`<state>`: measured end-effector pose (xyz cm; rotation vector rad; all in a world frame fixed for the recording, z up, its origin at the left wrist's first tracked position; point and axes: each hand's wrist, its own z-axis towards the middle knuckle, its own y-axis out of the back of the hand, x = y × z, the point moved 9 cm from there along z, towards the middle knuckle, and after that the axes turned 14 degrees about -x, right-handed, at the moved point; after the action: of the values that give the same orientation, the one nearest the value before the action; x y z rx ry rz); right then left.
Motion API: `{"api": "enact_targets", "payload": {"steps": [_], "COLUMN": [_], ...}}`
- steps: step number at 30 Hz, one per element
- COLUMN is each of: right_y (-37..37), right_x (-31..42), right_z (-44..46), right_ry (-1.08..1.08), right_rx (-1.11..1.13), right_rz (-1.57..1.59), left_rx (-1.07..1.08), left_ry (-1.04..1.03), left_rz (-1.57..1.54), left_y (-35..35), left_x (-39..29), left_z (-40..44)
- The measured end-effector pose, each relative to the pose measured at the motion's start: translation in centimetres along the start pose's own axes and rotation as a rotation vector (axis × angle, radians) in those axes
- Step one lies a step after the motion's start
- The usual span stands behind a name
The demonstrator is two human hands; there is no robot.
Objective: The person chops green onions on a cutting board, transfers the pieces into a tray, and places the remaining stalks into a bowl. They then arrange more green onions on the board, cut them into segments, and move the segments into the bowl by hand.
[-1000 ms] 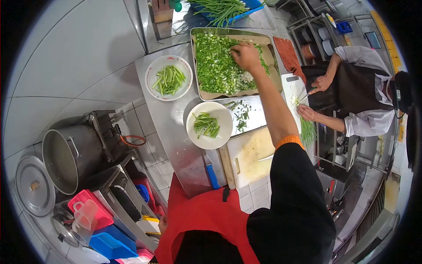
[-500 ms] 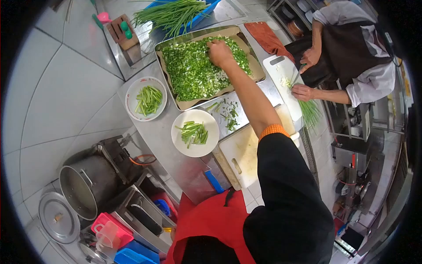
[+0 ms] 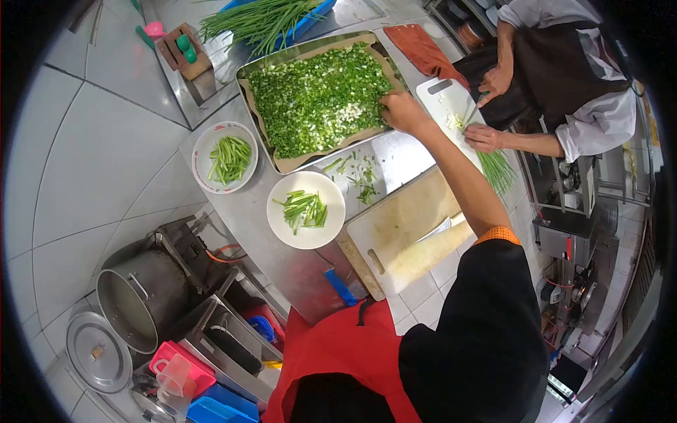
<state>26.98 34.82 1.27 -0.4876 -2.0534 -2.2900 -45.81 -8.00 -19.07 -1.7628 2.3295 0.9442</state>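
My right hand [image 3: 403, 111] is at the right edge of a metal tray [image 3: 282, 166] lined with brown paper, its fingers curled at the chopped green onions [image 3: 317, 92]; whether it pinches any is hidden. The onions lie spread over most of the tray. Below the tray are two bowls, a rimmed one [image 3: 201, 158] and a plain white one [image 3: 278, 222], each holding cut green stalks. A knife [image 3: 438, 227] lies on the white cutting board [image 3: 367, 236] beneath my forearm. My left hand does not show.
Across the table a co-worker's hands [image 3: 484, 138] hold a knife and onions on another board [image 3: 431, 95]. A blue basket [image 3: 326, 8] with long onions stands at the back, beside a reddish cloth [image 3: 416, 49]. A large pot [image 3: 144, 310] is at the lower left.
My right hand has moved from the middle of the onions to the tray's right edge. Onions now cover more of the paper on the right. The view has turned and shifted.
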Motion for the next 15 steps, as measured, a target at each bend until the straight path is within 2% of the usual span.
{"api": "enact_targets", "payload": {"steps": [2, 5, 7, 9, 10, 12, 15], "right_y": [0.0, -1.3, -2.4, -4.4, -4.5, -5.1, -4.2], "right_x": [-1.4, 3.0, 8.3, 11.5, 11.7, 11.6, 8.7], "right_z": [-0.3, 0.7, 1.6, 3.0, 3.8, 7.4, 10.3], "right_ry": [-0.165, -0.193, -0.025, 0.042, 0.044, 0.111, 0.132], "right_rx": [0.041, -0.053, -0.125, -0.095, -0.097, -0.073, -0.100], "right_rz": [-0.104, 0.021, 0.129, 0.147, 0.161, -0.021, -0.100], "left_rx": [0.006, 0.026, 0.036, 0.039, 0.038, 0.035, 0.029], "left_ry": [-0.005, -0.018, -0.027, -0.035, -0.038, -0.039, -0.040], "left_rz": [0.003, 0.015, 0.022, 0.025, 0.021, 0.022, 0.011], "left_y": [-0.1, -0.2, -0.1, 0.1, 0.2, 0.3, 0.6], "left_x": [-0.7, -1.5, -2.0, -2.4, -2.5, -2.7, -3.0], "left_z": [0.2, 0.3, 0.3, 0.2, 0.1, -0.2, -0.6]}}
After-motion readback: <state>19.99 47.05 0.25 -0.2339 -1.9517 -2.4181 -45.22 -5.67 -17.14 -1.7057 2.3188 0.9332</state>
